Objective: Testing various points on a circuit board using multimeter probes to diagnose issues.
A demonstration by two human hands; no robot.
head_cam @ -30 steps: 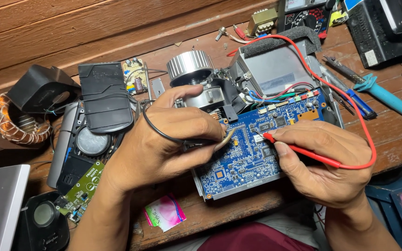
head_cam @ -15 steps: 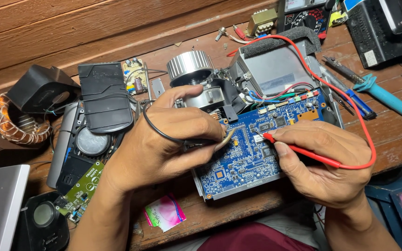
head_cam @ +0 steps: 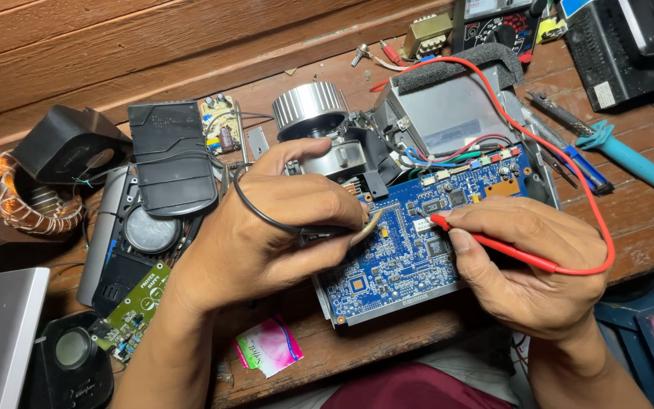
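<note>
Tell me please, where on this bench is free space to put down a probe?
Bare wood shows at the front edge between the pink packet and the blue circuit board, and right of the board below the blue-handled soldering iron. The left side around the copper coil is crowded.

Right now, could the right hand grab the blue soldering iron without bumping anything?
Probably yes. The right hand holds the red probe on the blue circuit board, and the blue soldering iron lies on bare wood just beyond it. Only the probe's red lead arches between them.

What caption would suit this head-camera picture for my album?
Left hand holds a black probe and right hand a red probe on a blue circuit board.
</note>
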